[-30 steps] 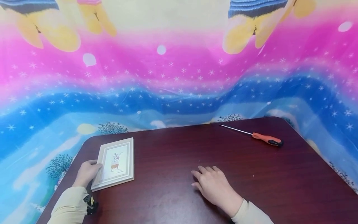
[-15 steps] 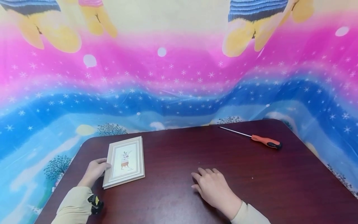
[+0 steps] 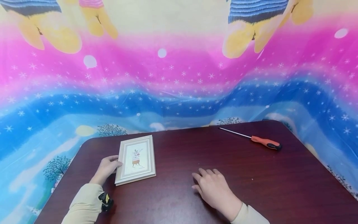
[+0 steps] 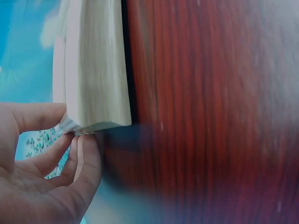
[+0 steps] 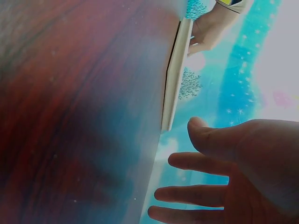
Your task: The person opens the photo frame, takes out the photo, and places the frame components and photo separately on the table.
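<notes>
A cream picture frame (image 3: 137,158) with a drawing of a potted plant lies face up, low over the left part of the table. My left hand (image 3: 106,168) pinches its left edge, thumb on top and fingers beneath. In the left wrist view, the thick side of the picture frame (image 4: 96,70) shows between thumb and fingers (image 4: 88,163). My right hand (image 3: 213,188) rests palm down near the table's middle, fingers relaxed and holding nothing. The right wrist view shows the fingers of my right hand (image 5: 233,172) spread apart, with the picture frame (image 5: 176,79) beyond them.
A screwdriver (image 3: 265,142) with an orange and black handle lies at the back right of the dark red table (image 3: 179,146). Behind the table hangs a colourful printed cloth (image 3: 173,71). A black device (image 3: 106,201) sits on the left wrist.
My left hand has moved the picture frame to the right, from the table's left edge toward the middle. My right hand and the screwdriver have stayed in place.
</notes>
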The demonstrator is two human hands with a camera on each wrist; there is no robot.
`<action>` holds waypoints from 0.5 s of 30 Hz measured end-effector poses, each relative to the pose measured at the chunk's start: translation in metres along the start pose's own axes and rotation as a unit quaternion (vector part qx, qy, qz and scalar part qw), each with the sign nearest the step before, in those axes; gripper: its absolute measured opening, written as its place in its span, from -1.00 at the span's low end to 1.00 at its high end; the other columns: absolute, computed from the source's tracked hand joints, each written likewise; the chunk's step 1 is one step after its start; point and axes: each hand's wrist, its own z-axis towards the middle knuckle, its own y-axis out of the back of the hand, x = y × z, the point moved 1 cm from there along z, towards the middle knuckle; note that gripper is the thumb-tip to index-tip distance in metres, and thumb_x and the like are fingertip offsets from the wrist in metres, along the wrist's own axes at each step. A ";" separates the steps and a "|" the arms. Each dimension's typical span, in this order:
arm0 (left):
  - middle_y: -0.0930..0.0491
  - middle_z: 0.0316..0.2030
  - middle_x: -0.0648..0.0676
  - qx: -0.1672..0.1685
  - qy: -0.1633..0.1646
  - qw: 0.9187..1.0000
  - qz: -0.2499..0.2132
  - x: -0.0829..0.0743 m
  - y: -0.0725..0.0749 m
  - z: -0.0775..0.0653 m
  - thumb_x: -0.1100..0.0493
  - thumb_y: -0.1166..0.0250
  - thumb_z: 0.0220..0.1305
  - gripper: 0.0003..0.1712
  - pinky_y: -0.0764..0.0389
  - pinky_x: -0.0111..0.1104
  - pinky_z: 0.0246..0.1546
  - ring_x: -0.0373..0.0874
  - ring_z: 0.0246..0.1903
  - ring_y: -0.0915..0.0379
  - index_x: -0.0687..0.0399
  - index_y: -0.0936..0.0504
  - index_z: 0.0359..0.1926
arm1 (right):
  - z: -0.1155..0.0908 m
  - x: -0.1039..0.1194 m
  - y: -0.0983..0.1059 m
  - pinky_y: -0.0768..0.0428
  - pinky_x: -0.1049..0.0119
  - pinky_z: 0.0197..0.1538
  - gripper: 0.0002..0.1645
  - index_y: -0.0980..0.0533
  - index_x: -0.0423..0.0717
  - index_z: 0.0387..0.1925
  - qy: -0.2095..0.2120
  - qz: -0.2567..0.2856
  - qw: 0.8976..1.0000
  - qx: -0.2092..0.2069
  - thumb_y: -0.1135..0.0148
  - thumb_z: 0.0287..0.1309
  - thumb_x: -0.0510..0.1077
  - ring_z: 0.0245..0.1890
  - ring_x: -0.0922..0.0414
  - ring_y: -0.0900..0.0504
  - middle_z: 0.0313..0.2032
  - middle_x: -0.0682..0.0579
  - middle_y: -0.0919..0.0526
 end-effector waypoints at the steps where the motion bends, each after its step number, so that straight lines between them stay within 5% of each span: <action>1: -0.33 0.18 0.61 0.001 -0.003 1.000 -0.002 -0.001 -0.002 0.000 0.28 -0.06 0.17 -0.32 -0.63 0.01 -0.04 0.24 0.01 -0.45 0.62 -0.18 0.26 | 0.000 0.000 0.000 -0.63 0.01 -0.06 -0.53 -0.65 0.05 -0.09 0.000 -0.001 1.000 0.000 -0.21 0.03 0.19 -0.18 0.02 -0.68 -0.09 -0.07 -0.75; 15: -0.40 0.12 0.56 0.005 -0.026 1.000 -0.005 -0.020 -0.024 -0.002 0.29 -0.11 0.21 -0.36 -0.67 -0.03 -0.11 0.21 -0.04 -0.50 0.57 -0.24 0.26 | -0.001 0.002 0.000 -0.65 0.04 -0.09 -0.53 -0.66 0.05 -0.10 0.007 -0.012 1.000 -0.007 -0.23 0.01 0.19 -0.21 0.03 -0.68 -0.10 -0.07 -0.75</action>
